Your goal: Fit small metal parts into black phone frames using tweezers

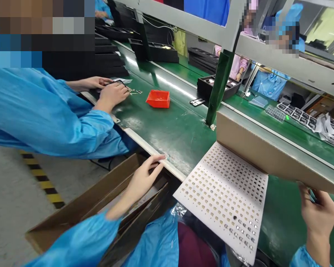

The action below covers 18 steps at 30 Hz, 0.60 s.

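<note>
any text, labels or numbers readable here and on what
None can be read.
White perforated tray: only rows of small slots and a few tiny parts, no print.
Cardboard box held by the right hand: plain brown side, no marking showing.
Red bin on the green belt: no label visible.
Black trays: too small to tell.
Open carton by the left hand: bare.

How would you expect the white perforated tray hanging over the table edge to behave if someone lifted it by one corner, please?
The white perforated tray looks thin and flat, so it is probably light and may flex. Only a few pockets near its lower edge hold small parts, which could spill if it tilts. It overhangs the green table, so a nudge might tip it.
</note>
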### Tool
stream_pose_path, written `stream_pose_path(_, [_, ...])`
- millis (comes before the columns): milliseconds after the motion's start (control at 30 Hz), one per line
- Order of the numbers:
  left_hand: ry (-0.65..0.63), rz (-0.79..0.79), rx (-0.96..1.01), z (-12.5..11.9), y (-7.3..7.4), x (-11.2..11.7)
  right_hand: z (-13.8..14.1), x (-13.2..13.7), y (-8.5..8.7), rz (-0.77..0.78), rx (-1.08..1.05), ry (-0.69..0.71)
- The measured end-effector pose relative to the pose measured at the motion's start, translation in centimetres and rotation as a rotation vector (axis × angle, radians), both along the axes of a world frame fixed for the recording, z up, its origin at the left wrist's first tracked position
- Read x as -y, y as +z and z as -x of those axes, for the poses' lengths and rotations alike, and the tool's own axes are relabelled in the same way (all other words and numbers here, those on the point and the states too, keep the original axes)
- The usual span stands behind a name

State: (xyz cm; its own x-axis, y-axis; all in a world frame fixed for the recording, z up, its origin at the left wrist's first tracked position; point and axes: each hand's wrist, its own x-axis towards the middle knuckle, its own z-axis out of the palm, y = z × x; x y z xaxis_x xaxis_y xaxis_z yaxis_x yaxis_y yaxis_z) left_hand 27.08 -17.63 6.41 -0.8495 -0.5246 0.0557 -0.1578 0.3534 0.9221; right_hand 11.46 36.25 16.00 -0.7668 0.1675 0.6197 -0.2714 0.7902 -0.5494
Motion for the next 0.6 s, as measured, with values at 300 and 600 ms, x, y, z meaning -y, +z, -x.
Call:
stream_pose_path(300, [-0.158, -0.779, 0.287, -9.7, -7.4, -12.7, -1.1, 1.4, 2.6, -0.060, -0.173, -0.209])
stream_pose_path(600, [-0.240, -1.271, 0.214, -7.6, -7.8, -17.6, -1.7, -0.2, 3.6, -0.035, -0.122, -0.300])
